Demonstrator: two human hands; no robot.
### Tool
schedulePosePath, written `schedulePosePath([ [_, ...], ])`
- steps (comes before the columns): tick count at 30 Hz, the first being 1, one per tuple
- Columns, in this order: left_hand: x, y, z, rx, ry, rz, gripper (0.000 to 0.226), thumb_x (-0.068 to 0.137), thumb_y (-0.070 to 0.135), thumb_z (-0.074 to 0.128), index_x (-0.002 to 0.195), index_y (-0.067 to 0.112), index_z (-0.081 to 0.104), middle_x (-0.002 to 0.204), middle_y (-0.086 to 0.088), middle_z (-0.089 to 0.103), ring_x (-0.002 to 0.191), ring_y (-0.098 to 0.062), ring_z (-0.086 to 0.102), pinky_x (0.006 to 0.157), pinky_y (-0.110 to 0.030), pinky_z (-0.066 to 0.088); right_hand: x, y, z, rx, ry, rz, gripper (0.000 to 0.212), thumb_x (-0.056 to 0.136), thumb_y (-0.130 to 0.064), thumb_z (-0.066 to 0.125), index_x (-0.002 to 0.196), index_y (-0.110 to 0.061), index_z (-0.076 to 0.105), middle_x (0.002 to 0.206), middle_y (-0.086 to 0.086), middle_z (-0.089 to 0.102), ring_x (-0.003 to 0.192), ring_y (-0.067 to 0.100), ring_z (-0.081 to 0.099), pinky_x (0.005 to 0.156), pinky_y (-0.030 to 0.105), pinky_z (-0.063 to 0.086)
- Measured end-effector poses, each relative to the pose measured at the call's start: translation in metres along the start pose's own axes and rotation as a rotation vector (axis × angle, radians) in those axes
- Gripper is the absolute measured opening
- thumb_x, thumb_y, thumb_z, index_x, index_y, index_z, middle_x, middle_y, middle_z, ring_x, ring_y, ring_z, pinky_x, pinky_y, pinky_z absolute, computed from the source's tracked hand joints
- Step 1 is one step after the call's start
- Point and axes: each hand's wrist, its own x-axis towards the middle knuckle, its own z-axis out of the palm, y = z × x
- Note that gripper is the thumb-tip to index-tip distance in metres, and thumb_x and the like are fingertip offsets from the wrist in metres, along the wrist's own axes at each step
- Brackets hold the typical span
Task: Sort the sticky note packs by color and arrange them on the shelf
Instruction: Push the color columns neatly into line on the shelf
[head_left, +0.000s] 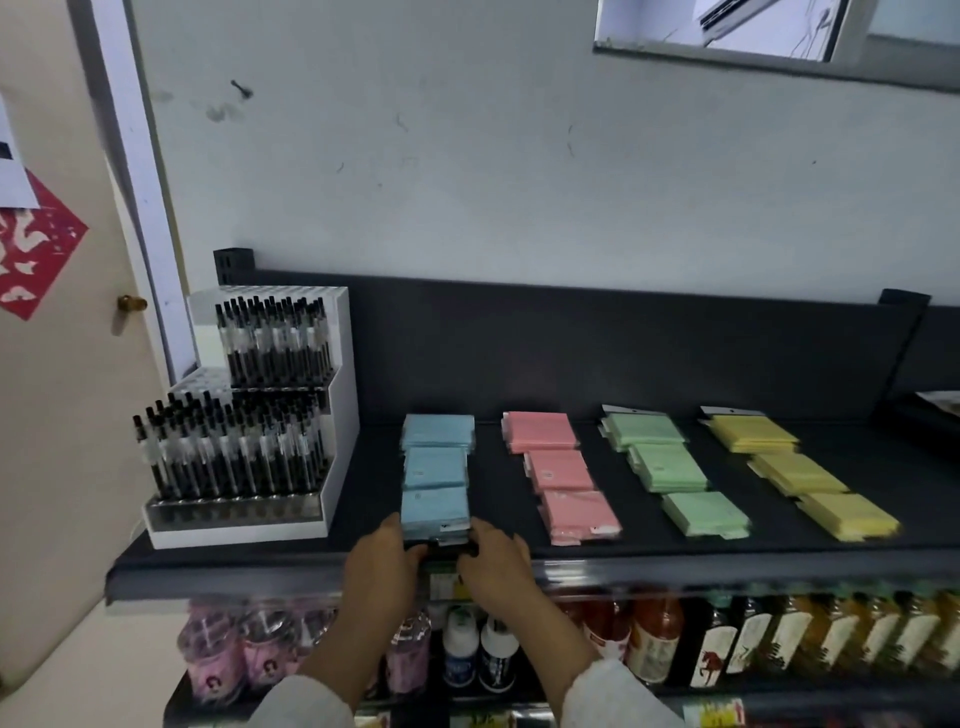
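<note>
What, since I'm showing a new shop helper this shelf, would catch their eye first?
Four colour rows lie on the dark shelf: blue packs, pink packs, green packs, yellow packs, left to right. The left hand and right hand grip the front blue pack at the shelf's front edge. A white pen rack stands at the far left.

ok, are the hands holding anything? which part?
Left hand and right hand grip the front blue stack at its near corners, one each side.
</note>
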Motion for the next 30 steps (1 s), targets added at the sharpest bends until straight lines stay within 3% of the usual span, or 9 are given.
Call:
schedulePosePath([
  [7,0.001,0.000,-0.001,0.014,-0.034,0.027,0.029,0.089,0.016,0.058,0.117,0.010,0.056,0.109,-0.011,0.066,0.097,-0.023,0.062,0.076,-0.026,0.046,-0.005,0.002,-0.004,-0.069,-0.013,-0.045,0.054,0.085,-0.001,0.040,0.134,-0.022,0.043,0.126,0.002,0.060,0.118,0.017,0.051,0.110,0.025,0.029],
  [15,0.001,-0.002,0.001,0.002,-0.015,0.040,0.028,0.090,0.014,0.056,0.118,0.010,0.056,0.107,-0.011,0.067,0.093,-0.021,0.062,0.072,-0.023,0.044,-0.009,0.001,-0.006,-0.097,0.028,-0.055,0.054,0.085,0.001,0.042,0.135,-0.021,0.044,0.123,0.006,0.061,0.113,0.021,0.054,0.102,0.020,0.035],
  [21,0.002,-0.002,-0.003,0.013,-0.029,0.074,0.032,0.088,0.016,0.059,0.120,0.010,0.055,0.109,-0.012,0.067,0.097,-0.023,0.062,0.071,-0.023,0.042,-0.009,0.000,-0.007,-0.111,-0.038,-0.044,0.054,0.086,-0.004,0.049,0.137,-0.018,0.041,0.124,0.010,0.060,0.115,0.025,0.052,0.104,0.027,0.038],
  [25,0.001,-0.006,-0.011,0.059,-0.046,0.054,0.033,0.088,0.021,0.060,0.117,0.007,0.054,0.111,-0.014,0.065,0.100,-0.026,0.061,0.073,-0.027,0.043,-0.011,0.004,-0.020,-0.169,-0.145,-0.050,0.055,0.090,-0.011,0.053,0.141,-0.008,0.032,0.135,0.015,0.050,0.121,0.028,0.049,0.103,0.033,0.041],
  [30,-0.012,-0.007,-0.021,0.046,0.026,0.066,0.033,0.087,0.019,0.061,0.117,0.005,0.057,0.107,-0.015,0.067,0.097,-0.027,0.062,0.071,-0.026,0.041,-0.033,0.018,-0.043,-0.209,-0.138,-0.111,0.060,0.094,-0.006,0.044,0.148,-0.008,0.017,0.151,0.012,0.030,0.136,0.026,0.033,0.111,0.028,0.029],
])
